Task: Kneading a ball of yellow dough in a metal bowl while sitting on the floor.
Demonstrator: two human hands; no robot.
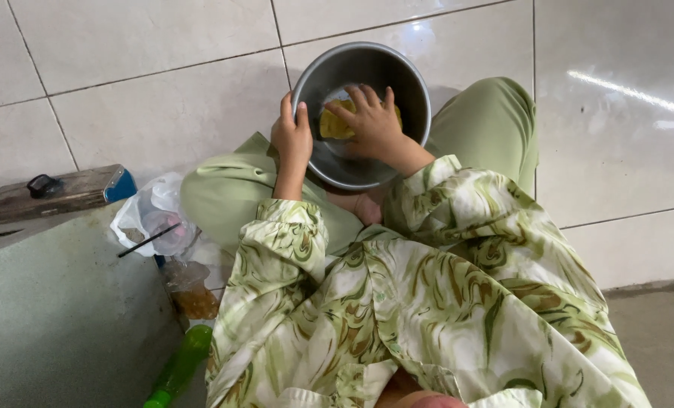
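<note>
- Two hands are working at one metal pot (397, 68), seen from the head view; the person is sitting on the tiled floor (155, 106) with knees bent in green trousers (495, 121).
- The pot is sitting tilted between the knees, its mouth facing up toward the camera, its lower edge resting over the lap.
- Left hand (291, 136) is gripping the pot's left rim: fingers curled over the edge, thumb on the outside wall.
- Right hand (373, 121) is reaching inside the pot, fingers spread and bent, pressing down on a yellow sponge (332, 125). Not a full fist; the palm is covering most of the sponge, so only its left part is showing.
- Sponge is lying against the pot's inner wall, near the centre-left.
- Both arms are wearing sleeves of a green-and-white swirl-print shirt (427, 287).
- Left of the person: a white plastic bag (152, 211) with a thin dark stick (148, 240) lying across it, on the floor near the left knee.
- Just below that bag, a clear bag with brownish contents (189, 291).
- Further down, a green plastic bottle (174, 370) is lying on its side at the frame's bottom edge.
- A worn wooden board (57, 193) with a blue end is sitting at the far left, with a small dark item on top that is too small to identify.
</note>
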